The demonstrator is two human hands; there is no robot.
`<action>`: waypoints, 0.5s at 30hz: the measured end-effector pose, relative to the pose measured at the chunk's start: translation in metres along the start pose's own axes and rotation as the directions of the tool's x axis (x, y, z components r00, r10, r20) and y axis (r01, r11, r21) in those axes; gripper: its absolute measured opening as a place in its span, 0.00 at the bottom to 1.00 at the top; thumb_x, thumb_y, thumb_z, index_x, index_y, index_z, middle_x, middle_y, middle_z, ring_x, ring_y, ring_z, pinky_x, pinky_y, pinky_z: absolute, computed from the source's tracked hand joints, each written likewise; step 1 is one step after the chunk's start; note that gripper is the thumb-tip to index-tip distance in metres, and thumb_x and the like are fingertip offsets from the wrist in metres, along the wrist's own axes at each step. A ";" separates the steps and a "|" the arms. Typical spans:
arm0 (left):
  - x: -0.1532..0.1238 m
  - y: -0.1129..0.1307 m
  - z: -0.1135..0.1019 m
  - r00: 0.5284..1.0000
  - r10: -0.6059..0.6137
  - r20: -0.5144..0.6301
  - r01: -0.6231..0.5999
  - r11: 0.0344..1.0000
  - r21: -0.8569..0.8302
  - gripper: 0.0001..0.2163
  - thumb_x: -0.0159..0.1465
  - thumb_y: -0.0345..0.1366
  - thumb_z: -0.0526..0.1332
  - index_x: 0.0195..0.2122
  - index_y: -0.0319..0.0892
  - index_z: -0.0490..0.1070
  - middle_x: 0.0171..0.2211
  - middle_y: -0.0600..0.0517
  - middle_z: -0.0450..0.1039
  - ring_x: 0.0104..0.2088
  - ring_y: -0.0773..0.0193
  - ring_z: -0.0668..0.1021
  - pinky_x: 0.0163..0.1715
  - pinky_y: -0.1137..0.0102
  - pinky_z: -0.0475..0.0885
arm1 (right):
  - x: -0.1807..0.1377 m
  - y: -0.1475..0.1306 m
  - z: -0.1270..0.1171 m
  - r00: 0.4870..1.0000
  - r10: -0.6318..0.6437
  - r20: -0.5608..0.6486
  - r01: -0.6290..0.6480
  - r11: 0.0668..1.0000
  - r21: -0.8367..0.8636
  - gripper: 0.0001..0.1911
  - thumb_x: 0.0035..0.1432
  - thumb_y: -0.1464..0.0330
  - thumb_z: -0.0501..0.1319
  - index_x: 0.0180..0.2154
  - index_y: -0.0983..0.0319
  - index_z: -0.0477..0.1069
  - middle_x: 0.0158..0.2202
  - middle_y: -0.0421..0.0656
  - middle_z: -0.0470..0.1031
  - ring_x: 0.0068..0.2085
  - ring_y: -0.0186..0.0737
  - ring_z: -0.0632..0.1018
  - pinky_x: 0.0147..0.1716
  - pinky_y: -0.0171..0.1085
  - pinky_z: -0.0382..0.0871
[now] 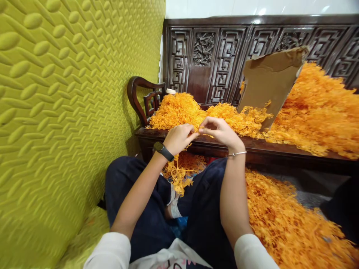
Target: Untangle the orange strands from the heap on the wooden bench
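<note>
Pinching an orange frilly clump (181,177) with left hand (179,137) and right hand (223,132), with fingers (208,120) of both clamped on it and nearly touching. Letting it dangle below the left hand, above the lap (207,203), by a dark wooden worktop (157,133). Facing orange heaps (178,108) there, with a tilted cardboard sheet (269,82) between them

From my station I have the left hand (181,138) and right hand (220,131) meeting near centre, by the worktop's (157,133) front edge; a near heap of strands (178,110) lies on it at 12 o'clock, the back panel (204,78) behind; an armrest (131,89) stands at 10, a wall (61,123) at 9; at 2 I get a cardboard sheet (269,82), between the near heap and a far heap (319,112) at 3; a lower heap (294,220) lies below worktop level at 4; a loose cluster (181,177) hangs at 6, between the knees (123,175).
</note>
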State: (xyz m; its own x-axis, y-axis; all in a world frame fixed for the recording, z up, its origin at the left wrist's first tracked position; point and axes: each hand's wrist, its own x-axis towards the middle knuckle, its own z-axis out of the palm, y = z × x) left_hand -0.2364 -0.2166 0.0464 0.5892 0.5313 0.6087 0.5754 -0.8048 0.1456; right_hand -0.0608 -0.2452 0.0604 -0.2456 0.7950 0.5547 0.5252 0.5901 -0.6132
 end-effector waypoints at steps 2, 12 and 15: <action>-0.003 -0.005 0.007 0.996 -0.049 -0.069 0.053 0.997 0.062 0.10 0.64 0.38 0.54 0.34 0.38 0.71 0.34 0.48 0.75 0.35 0.60 0.75 0.32 0.69 0.65 | 0.006 0.007 0.008 1.000 0.008 -0.018 -0.008 1.000 0.006 0.15 0.50 0.59 0.64 0.27 0.66 0.68 0.26 0.41 0.71 0.29 0.34 0.71 0.30 0.35 0.64; 0.001 -0.046 0.021 0.977 -0.102 -0.186 0.058 0.972 -0.226 0.04 0.63 0.30 0.56 0.34 0.39 0.69 0.34 0.49 0.75 0.36 0.61 0.76 0.37 0.70 0.67 | 0.025 0.023 0.043 0.988 -0.077 -0.135 0.076 0.997 -0.010 0.13 0.56 0.59 0.60 0.29 0.63 0.68 0.28 0.41 0.71 0.30 0.35 0.72 0.33 0.34 0.65; 0.012 -0.055 0.020 0.996 -0.087 -0.023 0.075 0.941 -0.331 0.06 0.63 0.31 0.56 0.29 0.39 0.69 0.28 0.51 0.74 0.31 0.64 0.75 0.32 0.72 0.66 | 0.028 0.033 0.045 0.985 -0.082 -0.151 0.074 0.996 -0.055 0.12 0.57 0.60 0.59 0.30 0.63 0.67 0.29 0.42 0.71 0.31 0.36 0.72 0.33 0.34 0.64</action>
State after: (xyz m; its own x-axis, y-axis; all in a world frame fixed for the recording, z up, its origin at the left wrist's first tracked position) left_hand -0.2497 -0.1609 0.0303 0.5238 0.5934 0.6111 0.3976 -0.8048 0.4407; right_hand -0.0867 -0.1977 0.0304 -0.1616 0.7137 0.6815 0.5496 0.6387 -0.5385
